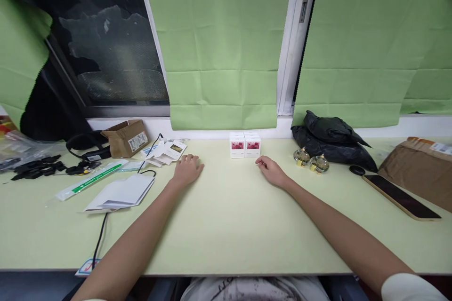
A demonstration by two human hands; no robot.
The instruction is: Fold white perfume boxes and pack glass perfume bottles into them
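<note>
Two small white boxes (245, 146) with pink-red pictures on their fronts stand side by side at the back of the table; further white box tops show behind them. My left hand (187, 170) lies palm down on the tabletop with its fingers stretched forward, holding nothing. Beside it are flattened white cards (167, 153), one bearing a dark picture. My right hand (271, 170) rests on its side just right of and nearer than the boxes, apart from them. Its fingers are loosely bent, with nothing visible in them.
On the left are a brown carton (126, 138), folded white paper (122, 193), a black cable (100, 240) and a green-striped sleeve (93, 181). Right: two glass bottles (318, 164), black plastic bags (332, 143), a phone (400, 197) and a brown parcel (418, 169).
</note>
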